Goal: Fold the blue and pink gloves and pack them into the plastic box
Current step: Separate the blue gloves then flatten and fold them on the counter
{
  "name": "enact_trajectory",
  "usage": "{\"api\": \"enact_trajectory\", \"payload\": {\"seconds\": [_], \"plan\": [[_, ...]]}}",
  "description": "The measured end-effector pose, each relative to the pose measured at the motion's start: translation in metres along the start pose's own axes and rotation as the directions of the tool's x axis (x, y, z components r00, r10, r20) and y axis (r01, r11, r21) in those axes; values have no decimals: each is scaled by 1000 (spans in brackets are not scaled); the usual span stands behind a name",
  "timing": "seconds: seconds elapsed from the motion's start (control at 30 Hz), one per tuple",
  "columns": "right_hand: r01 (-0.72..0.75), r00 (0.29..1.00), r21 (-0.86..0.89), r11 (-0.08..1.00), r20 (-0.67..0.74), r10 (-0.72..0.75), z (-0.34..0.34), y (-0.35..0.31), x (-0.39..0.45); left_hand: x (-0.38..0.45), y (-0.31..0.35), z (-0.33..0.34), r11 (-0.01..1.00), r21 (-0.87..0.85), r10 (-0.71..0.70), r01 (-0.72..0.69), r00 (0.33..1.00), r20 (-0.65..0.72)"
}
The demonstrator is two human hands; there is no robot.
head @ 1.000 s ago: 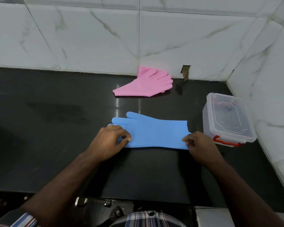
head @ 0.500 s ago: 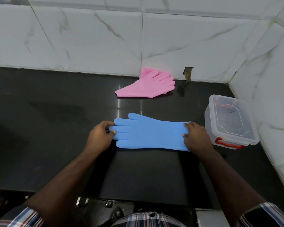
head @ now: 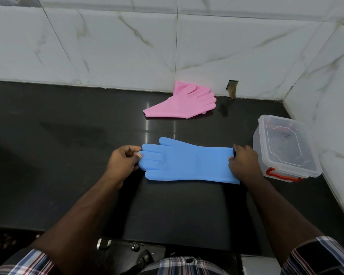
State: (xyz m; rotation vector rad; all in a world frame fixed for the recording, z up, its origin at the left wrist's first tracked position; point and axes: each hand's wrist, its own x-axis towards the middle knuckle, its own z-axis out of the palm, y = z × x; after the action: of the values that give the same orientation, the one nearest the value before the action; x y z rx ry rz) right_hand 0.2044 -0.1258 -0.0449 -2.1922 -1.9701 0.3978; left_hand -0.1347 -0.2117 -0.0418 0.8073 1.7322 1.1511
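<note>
Looks like a home kitchen or utility corner. Polished black stone counter under the fingers, backed beyond the fingertips by glossy white marble-look wall tiles that turn a corner to the right of the fingers. Rubber cleaning gloves lying near the wall, and a clear plastic box just right of the right-hand fingers.

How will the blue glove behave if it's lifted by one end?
The blue glove lies thin and flat with soft creases, so it will probably droop limply. It looks rubbery, so likely grippy on the counter rather than sliding. Its closed plastic box would need opening first.
</note>
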Motion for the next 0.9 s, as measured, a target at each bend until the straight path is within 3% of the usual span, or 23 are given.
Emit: {"api": "enact_trajectory", "payload": {"seconds": [0.13,0.3,0.63,0.9], "plan": [[3,991,217,976,-135,27,-3,3,3,-3,8,0,979,-183,-80,91,995,66],[-46,994,404,914,-72,82,-10,2,0,-3,9,-3,978,-157,-111,137,980,163],[-103,987,372,922,-75,141,-9,2,11,-2,11,1,996,-40,-81,86,990,114],[-83,995,293,953,-30,96,-12,4,14,-3,8,6,999,6,-43,42,997,61]]}}
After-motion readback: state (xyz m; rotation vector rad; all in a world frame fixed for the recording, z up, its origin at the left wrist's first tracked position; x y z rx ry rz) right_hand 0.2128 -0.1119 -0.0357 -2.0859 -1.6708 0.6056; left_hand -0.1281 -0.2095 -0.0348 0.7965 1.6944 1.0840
